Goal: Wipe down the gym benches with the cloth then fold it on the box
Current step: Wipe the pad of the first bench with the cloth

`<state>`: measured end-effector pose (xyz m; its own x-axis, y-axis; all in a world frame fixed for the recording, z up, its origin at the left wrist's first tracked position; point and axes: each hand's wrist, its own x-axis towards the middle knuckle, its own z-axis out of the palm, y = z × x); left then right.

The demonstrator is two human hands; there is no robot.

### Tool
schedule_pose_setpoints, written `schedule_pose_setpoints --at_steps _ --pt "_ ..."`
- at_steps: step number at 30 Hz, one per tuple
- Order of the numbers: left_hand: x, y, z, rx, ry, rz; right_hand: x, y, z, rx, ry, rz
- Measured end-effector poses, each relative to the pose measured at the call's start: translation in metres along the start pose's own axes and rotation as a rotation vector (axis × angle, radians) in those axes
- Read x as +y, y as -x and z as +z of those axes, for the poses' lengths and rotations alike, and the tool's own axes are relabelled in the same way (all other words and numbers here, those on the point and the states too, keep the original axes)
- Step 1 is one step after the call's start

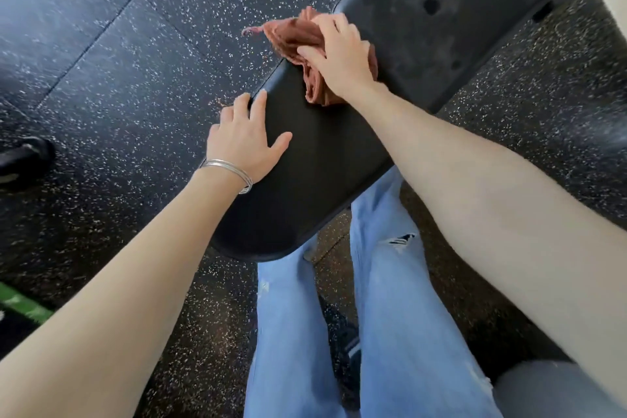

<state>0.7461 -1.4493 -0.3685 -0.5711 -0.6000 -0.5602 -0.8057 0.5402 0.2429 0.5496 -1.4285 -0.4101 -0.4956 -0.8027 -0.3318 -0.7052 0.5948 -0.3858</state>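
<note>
A black padded gym bench runs from the lower middle to the upper right, with a seat pad (315, 180) near me and a longer back pad (458, 20) beyond it. A crumpled reddish-brown cloth (291, 36) lies over the gap between the two pads, partly hanging off the left edge. My right hand (339, 56) presses on the cloth, its fingers curled into the fabric. My left hand (246, 142) rests flat on the seat pad's left edge, fingers spread, with thin silver bangles on the wrist.
Black rubber floor (135, 44) with white speckles surrounds the bench. My legs in light blue jeans (390, 316) stand at the bench's near end. A dark shoe-like object (23, 159) sits at the left edge, and a green strip (20, 305) lies lower left.
</note>
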Motion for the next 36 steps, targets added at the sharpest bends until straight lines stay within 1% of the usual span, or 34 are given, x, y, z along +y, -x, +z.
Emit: schedule_pose_setpoints --at_steps 3,6,8,10,11,12,13,15,16,19,21,23,25,26,28,30,31,32,34,36 --pt "0.006 -0.006 -0.001 -0.005 0.021 -0.027 0.024 0.018 -0.006 0.012 -0.027 -0.074" --pt "0.015 -0.014 -0.002 0.001 0.028 -0.054 0.069 0.089 -0.005 0.092 -0.017 0.014" --pt "0.024 -0.019 -0.002 0.001 0.025 -0.077 0.094 0.126 -0.007 0.09 0.032 0.03" --pt "0.031 -0.023 -0.001 0.018 0.026 -0.112 0.106 0.13 -0.016 0.032 0.079 -0.067" --pt "0.035 -0.026 -0.001 0.027 0.026 -0.128 0.109 0.12 -0.022 0.024 0.128 -0.149" --pt "0.038 -0.03 -0.001 0.032 0.027 -0.14 0.11 0.106 -0.028 0.056 0.191 -0.219" --pt "0.041 -0.033 -0.001 0.034 0.029 -0.147 0.108 0.089 -0.034 0.129 0.248 -0.251" --pt "0.047 -0.041 -0.003 0.041 0.038 -0.156 0.103 0.053 -0.045 0.224 0.333 -0.209" --pt "0.051 -0.046 -0.004 0.045 0.042 -0.16 0.1 0.036 -0.048 0.199 0.381 -0.2" --pt "0.065 -0.063 -0.004 0.053 0.059 -0.182 0.098 -0.006 -0.043 -0.028 0.486 -0.277" --pt "0.073 -0.072 -0.002 0.065 0.064 -0.194 0.098 -0.028 -0.042 -0.077 0.479 -0.371" --pt "0.077 -0.078 -0.002 0.08 0.06 -0.21 0.098 -0.048 -0.044 -0.08 0.466 -0.49" --pt "0.079 -0.083 -0.003 0.089 0.057 -0.221 0.1 -0.065 -0.05 -0.044 0.446 -0.605" --pt "0.08 -0.085 -0.002 0.093 0.056 -0.225 0.101 -0.073 -0.053 -0.019 0.434 -0.628" --pt "0.086 -0.089 0.0 0.099 0.046 -0.25 0.097 -0.088 -0.052 0.023 0.361 -0.574" --pt "0.093 -0.094 0.003 0.103 0.041 -0.301 0.081 -0.101 -0.046 0.051 0.255 -0.439" --pt "0.097 -0.096 0.004 0.11 0.046 -0.327 0.073 -0.106 -0.042 0.045 0.246 -0.403" --pt "0.1 -0.098 0.006 0.121 0.051 -0.35 0.067 -0.108 -0.038 0.022 0.28 -0.439" --pt "0.105 -0.1 0.008 0.14 0.061 -0.379 0.067 -0.105 -0.034 -0.051 0.37 -0.622" --pt "0.106 -0.101 0.008 0.156 0.068 -0.393 0.079 -0.096 -0.037 -0.081 0.382 -0.737"
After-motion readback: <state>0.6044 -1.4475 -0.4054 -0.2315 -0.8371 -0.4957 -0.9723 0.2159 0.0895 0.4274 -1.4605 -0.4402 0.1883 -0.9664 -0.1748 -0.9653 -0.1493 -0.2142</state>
